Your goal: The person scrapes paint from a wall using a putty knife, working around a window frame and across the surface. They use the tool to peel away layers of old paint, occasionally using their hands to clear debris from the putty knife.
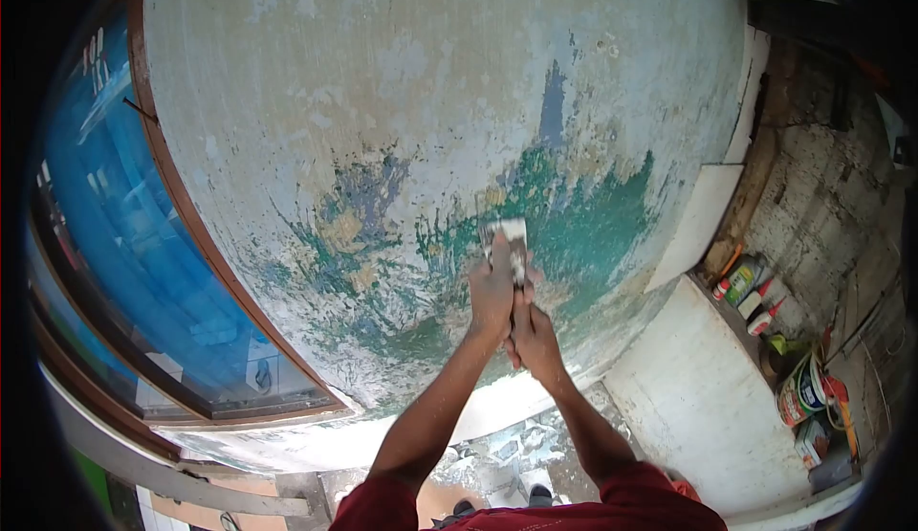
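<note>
Both my hands are on a paint scraper (517,231), whose pale, smeared blade points up and touches the wall (449,62). My left hand (491,294) lies higher, pressed along the scraper with one finger stretched toward the blade. Lower and to the right, my right hand (534,338) is wrapped round the handle, most of which the fingers hide. Around the blade the wall is patchy, with green paint (598,220) on the right and worn white, blue-grey and yellowish areas on the left.
A brown-framed window (206,244) with blue behind its glass borders the left. At right, a white panel (703,397) stands below bottles (744,277) and a paint bucket (801,392). Paint flakes (516,445) litter the floor near my feet.
</note>
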`<move>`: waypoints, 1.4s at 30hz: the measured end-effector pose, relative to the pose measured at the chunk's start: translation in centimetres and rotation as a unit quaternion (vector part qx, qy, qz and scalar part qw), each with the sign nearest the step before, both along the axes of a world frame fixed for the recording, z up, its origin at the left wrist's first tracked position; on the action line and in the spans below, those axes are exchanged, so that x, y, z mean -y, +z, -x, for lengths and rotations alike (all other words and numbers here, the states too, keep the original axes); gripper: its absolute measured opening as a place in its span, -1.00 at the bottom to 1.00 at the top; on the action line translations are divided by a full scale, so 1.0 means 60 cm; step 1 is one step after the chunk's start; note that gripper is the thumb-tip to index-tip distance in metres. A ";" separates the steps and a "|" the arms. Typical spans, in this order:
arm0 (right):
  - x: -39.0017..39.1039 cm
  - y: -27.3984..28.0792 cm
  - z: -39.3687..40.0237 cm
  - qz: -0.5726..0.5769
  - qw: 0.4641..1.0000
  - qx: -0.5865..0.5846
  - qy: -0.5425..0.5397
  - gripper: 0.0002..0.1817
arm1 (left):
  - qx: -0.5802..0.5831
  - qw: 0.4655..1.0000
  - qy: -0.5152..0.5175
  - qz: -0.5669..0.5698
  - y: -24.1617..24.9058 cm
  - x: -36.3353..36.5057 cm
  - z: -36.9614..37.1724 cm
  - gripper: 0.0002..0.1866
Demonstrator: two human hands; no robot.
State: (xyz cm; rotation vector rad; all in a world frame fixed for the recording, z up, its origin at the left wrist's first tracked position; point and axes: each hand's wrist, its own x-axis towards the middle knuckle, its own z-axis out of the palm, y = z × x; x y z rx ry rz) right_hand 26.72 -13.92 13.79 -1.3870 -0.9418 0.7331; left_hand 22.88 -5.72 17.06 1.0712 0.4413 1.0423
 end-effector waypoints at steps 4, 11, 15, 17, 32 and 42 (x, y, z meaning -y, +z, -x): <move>-0.012 0.036 -0.017 -0.033 0.999 0.012 0.020 -0.51 | 0.022 1.000 0.004 -0.007 0.058 -0.001 -0.005 -0.45; -0.014 0.003 -0.042 -0.038 0.997 0.053 0.042 -0.56 | 0.033 0.999 0.034 0.017 0.019 0.002 -0.024 -0.41; -0.029 0.015 -0.060 -0.057 0.993 0.096 0.048 -0.58 | 0.038 0.998 0.046 -0.003 0.051 -0.003 -0.026 -0.40; -0.031 0.018 -0.059 -0.070 0.992 0.088 0.056 -0.59 | 0.044 0.998 0.048 0.002 0.056 -0.002 -0.025 -0.43; -0.023 -0.010 -0.060 -0.051 0.988 0.148 0.012 -0.64 | 0.043 0.999 0.017 0.017 0.027 0.007 -0.030 -0.46; -0.014 0.026 -0.050 -0.034 0.996 0.064 0.047 -0.58 | 0.047 0.999 -0.003 0.028 0.039 0.001 -0.030 -0.44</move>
